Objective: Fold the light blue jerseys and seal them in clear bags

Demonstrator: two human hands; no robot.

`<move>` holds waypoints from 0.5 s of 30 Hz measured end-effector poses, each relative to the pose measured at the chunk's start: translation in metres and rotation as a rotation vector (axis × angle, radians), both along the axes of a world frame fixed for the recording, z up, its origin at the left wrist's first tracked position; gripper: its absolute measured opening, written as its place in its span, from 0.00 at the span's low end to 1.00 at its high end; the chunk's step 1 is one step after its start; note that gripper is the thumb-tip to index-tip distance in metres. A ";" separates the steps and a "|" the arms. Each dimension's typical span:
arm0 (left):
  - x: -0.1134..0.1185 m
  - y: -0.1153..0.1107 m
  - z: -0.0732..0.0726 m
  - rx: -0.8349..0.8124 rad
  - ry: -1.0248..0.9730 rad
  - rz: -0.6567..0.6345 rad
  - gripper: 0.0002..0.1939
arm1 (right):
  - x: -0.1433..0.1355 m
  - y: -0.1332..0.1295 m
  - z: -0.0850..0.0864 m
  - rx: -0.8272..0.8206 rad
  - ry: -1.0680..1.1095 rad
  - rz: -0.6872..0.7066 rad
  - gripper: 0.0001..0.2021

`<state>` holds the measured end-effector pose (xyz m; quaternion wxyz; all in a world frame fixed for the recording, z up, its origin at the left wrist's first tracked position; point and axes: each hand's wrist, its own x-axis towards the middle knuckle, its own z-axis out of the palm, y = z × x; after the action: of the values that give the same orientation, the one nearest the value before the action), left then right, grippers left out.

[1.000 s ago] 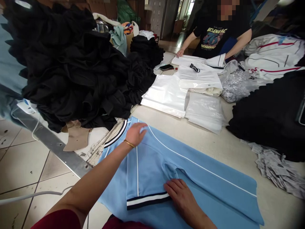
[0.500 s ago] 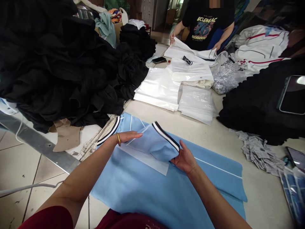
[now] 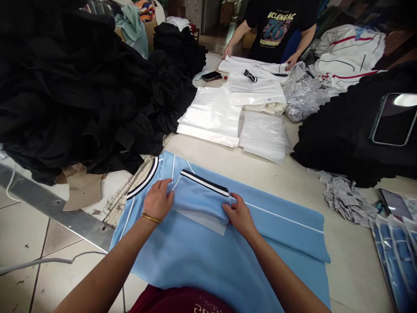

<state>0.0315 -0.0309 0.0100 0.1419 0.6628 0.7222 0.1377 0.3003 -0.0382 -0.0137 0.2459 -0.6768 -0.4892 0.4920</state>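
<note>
A light blue garment (image 3: 202,256) with white piping lies on the table in front of me, its striped collar band (image 3: 143,180) at the left. One sleeve (image 3: 198,195) is folded over the body, its black-and-white cuff on the far side. Beneath the sleeve, part of a translucent white sheet (image 3: 208,224) shows. My left hand (image 3: 158,200) rests on the garment at the sleeve's left end, fingers apart. At the sleeve's right end, my right hand (image 3: 239,215) pinches the edge just below the cuff.
Black cloth (image 3: 81,95) is heaped at the left. White plastic bags (image 3: 211,115) lie beyond the garment. Across the table a person (image 3: 273,34) handles white cloth. To the right are a black pile (image 3: 355,130) with a phone (image 3: 394,119), labels (image 3: 348,200) and bagged blue items (image 3: 395,256).
The raised sleeve has come down flat, its cuff now straighter. My left hand has turned and lowered onto the fabric; my right hand has closed on the sleeve edge. The view has shifted slightly.
</note>
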 end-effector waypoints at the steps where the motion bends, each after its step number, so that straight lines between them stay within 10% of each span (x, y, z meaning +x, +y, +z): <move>1: 0.012 -0.001 -0.001 0.094 0.026 -0.069 0.22 | -0.002 0.000 0.000 0.037 -0.083 0.034 0.25; 9: 0.077 0.009 -0.041 0.006 0.120 -0.429 0.35 | 0.036 -0.025 0.000 0.248 -0.500 0.138 0.20; 15: 0.023 -0.040 -0.015 0.231 -0.107 -0.344 0.21 | 0.157 -0.191 -0.004 0.458 -0.735 0.100 0.17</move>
<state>0.0545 -0.0711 -0.0047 0.1244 0.7799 0.5694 0.2283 0.4569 -0.2289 -0.0173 0.1751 -0.7103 -0.6731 0.1084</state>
